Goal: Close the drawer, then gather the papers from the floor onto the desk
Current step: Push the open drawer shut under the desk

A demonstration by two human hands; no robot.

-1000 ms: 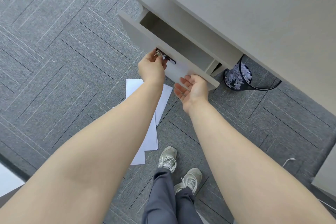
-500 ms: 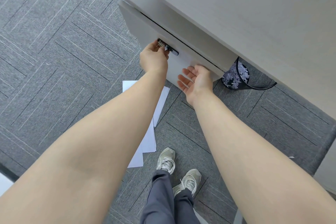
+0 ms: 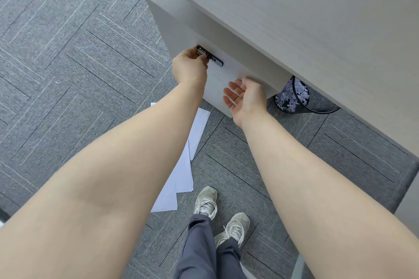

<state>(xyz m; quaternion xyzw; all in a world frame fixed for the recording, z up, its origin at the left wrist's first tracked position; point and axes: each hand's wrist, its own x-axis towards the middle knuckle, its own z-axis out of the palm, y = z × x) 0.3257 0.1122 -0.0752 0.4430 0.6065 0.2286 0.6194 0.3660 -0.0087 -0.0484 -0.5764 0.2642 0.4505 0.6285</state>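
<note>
We judge the drawer (image 3: 229,68) seated: left hand (image 3: 189,68) pinching its lock handle (image 3: 201,51), right hand (image 3: 246,97) open against the front, should press evenly before collecting floor papers (image 3: 181,165)

Desk (image 3: 294,7) matt pale laminate; handle (image 3: 209,56) shiny metal; papers (image 3: 184,174) smooth; carpet (image 3: 68,63) rough grey weave.

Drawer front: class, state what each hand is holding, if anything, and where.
The left hand pinches the metal lock at its left end. The right hand holds nothing; its open palm lies against the drawer front.
</note>
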